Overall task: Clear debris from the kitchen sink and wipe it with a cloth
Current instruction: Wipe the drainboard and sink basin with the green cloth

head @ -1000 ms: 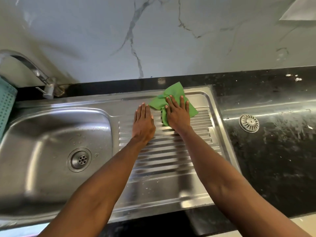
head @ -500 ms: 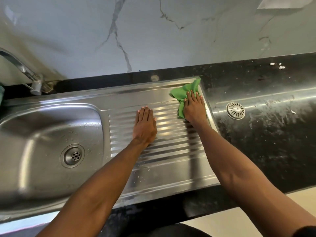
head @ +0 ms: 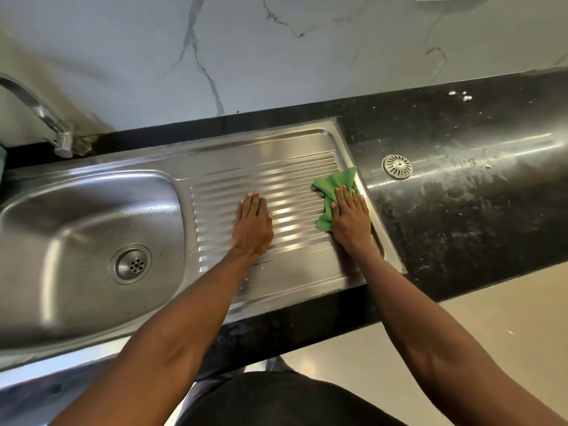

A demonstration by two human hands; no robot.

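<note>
1. Head view looks down on a shiny metal sink (head: 92, 216) set in a dark desk (head: 461, 216).
2. On the right side of the sink, the right hand (head: 350, 222) lies flat and open on a green cloth (head: 333, 187), pressing it down at the 3 o'clock edge of the ridged draining board (head: 276, 179).
3. At the middle of the board, the left hand (head: 253, 226) is flat and open too, holding nothing. It rests on the ridges.
4. Most of the cloth sticks out past the fingertips, toward 12 o'clock. It looks soft, light and floppy. It will bunch up and slide easily on smooth metal.
5. A flat palm on its middle is a good way to push it. To lift it, pinch a loose corner.
6. At 9 o'clock, the bowl has a round drain (head: 131, 264). A tap (head: 46, 118) stands at 10 o'clock.
7. At 2 o'clock from the cloth, a small round strainer (head: 397, 167) sits on the desk, which has white smears.
</note>
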